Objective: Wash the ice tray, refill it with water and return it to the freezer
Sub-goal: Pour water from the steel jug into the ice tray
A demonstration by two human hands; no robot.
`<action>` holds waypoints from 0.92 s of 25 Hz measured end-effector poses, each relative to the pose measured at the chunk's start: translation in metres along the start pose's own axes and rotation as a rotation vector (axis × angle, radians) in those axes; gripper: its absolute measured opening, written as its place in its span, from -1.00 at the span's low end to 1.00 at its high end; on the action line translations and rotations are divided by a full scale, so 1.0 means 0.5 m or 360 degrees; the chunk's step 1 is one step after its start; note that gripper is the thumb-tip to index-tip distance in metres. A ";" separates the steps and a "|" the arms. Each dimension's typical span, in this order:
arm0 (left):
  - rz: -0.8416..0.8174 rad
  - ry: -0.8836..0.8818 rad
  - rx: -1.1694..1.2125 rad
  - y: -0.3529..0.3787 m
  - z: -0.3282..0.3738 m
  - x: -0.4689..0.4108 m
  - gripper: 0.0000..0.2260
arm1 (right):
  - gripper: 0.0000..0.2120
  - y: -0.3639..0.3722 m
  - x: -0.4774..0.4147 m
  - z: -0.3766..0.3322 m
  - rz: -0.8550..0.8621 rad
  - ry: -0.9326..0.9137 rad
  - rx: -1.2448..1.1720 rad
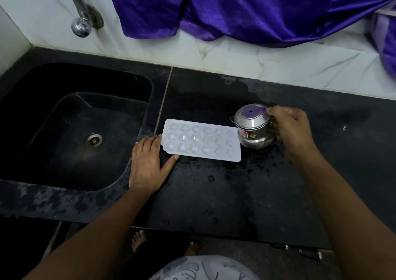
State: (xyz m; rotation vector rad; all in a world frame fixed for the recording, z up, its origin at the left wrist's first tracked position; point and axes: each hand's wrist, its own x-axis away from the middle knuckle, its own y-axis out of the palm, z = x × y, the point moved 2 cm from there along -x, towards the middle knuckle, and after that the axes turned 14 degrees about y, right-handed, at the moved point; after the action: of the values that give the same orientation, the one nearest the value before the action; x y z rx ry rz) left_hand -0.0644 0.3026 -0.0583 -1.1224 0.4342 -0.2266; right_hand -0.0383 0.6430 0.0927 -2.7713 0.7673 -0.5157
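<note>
- Nearest, the person's bare feet (pixel 162 242) show below the black stone counter (pixel 214 194), which is spotted with water drops.
- Next, the left hand (pixel 147 162) lies flat on the counter, fingers straight and close together, touching the short end of the white ice tray (pixel 201 140) to steady it.
- Beside it, the tray lies flat just right of the sink (pixel 70 129); whether its cells hold water I cannot tell.
- Further right, the right hand (pixel 289 129) is clamped on a small steel pot (pixel 254 127) at the tray's far end.
- Likely this is the refill step: next comes a slow, tilted pour along the cells.
- Farthest, the tap (pixel 79 20) and purple cloth (pixel 235 7) hang at the wall.
</note>
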 end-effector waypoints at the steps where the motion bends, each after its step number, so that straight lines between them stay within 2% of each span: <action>1: 0.0001 0.0002 -0.0002 0.001 0.000 0.000 -0.27 | -0.65 -0.003 -0.002 0.001 0.0017 -0.0040 0.0069; 7: 0.0008 0.0019 -0.0013 0.002 -0.002 0.001 -0.26 | -0.60 -0.005 0.003 -0.012 0.0154 -0.0301 0.0668; 11: 0.0008 0.0022 -0.0012 0.001 0.001 0.000 -0.25 | -0.59 0.001 0.011 -0.022 0.0210 -0.0405 0.0925; 23: 0.0016 0.0027 -0.0027 0.002 -0.001 -0.001 -0.24 | -0.57 0.007 0.015 -0.047 0.0259 -0.0517 0.1122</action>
State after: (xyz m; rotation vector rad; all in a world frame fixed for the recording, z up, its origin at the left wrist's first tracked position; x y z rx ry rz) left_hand -0.0654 0.3027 -0.0593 -1.1355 0.4578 -0.2241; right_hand -0.0429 0.6334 0.1155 -2.0469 0.5800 -0.2286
